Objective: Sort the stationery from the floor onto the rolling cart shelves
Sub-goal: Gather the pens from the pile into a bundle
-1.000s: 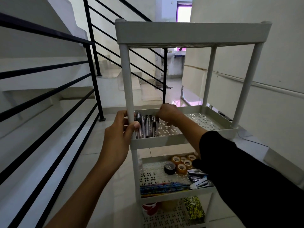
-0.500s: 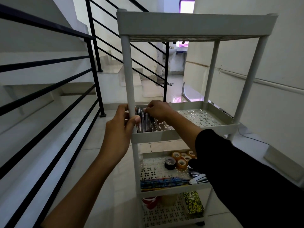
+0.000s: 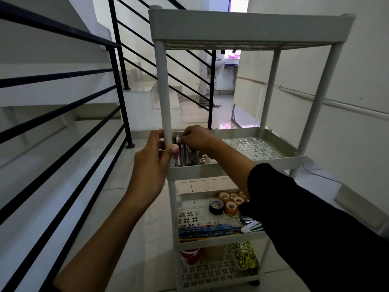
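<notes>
Both hands have crept leftward along the second shelf since a second ago, crowding closer to the front-left post (image 3: 166,114) of the rolling cart (image 3: 252,28). The left hand (image 3: 154,161) now curls round that post, thumb pressed to its front and fingers wrapped behind — clamped on it. The right hand (image 3: 196,138) reaches in over the shelf rim with its fingers bent down onto the tops of the pens (image 3: 185,153); whether it pinches one or only touches them, I cannot tell. Those pens lie side by side in a row at the left end of the second shelf (image 3: 259,147), just beside the post, while the perforated right part of that shelf shows bare.

One shelf down, tape rolls (image 3: 230,204) — one black, the rest amber — sit at the back, a bundle of patterned pencils (image 3: 208,230) lies along the front edge, and some small metal items near the right edge are partly hidden by the black sleeve (image 3: 305,218). On the bottom shelf stand a yellow-and-black patterned box (image 3: 245,256) and a red-and-white item (image 3: 190,255) too dim to identify. Black stair railings (image 3: 63,114) run along the left.
</notes>
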`<state>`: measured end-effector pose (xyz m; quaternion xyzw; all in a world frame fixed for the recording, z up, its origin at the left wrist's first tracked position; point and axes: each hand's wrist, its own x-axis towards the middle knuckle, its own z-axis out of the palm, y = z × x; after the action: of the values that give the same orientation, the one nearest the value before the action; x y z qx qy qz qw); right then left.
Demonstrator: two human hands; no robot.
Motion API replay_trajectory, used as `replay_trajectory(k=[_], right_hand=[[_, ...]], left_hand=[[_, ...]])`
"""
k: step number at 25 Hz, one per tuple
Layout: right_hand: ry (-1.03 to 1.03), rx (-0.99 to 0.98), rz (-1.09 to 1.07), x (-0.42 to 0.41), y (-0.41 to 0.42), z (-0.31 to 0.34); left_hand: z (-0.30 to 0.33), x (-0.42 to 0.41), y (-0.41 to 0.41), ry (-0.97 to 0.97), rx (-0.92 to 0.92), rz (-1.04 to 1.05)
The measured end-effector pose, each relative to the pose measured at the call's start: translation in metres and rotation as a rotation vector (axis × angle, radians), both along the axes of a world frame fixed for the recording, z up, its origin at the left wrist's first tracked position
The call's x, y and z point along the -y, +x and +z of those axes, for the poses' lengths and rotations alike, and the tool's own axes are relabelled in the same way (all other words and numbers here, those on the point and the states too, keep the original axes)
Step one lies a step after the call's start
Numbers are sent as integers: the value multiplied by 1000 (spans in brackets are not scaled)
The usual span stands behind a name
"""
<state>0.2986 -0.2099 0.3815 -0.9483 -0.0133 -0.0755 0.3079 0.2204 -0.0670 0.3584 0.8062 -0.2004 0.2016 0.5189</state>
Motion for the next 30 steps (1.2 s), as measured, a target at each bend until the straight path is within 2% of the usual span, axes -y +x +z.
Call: replay_trajectory(k=[4, 10, 15, 20, 23, 26, 30], right_hand=[[-126, 4, 7, -8, 0, -3], [-111, 14, 9, -6, -6, -6], [103, 19, -26, 10, -19, -1], [216, 201, -86, 17, -57, 6], [466, 292, -98, 16, -103, -1], [607, 279, -46, 16, -163, -37], [666, 85, -49, 20, -230, -121]], left_hand=[[1, 0, -1, 7, 6, 5], [1, 1, -2, -15, 0, -1], [-5, 3, -2, -86, -30, 1], [-15, 7, -20, -212, 5, 98], [-34, 5, -48, -343, 47, 166], [-82, 6, -82, -374, -79, 129], [-166, 10, -128, -204, -334, 24]])
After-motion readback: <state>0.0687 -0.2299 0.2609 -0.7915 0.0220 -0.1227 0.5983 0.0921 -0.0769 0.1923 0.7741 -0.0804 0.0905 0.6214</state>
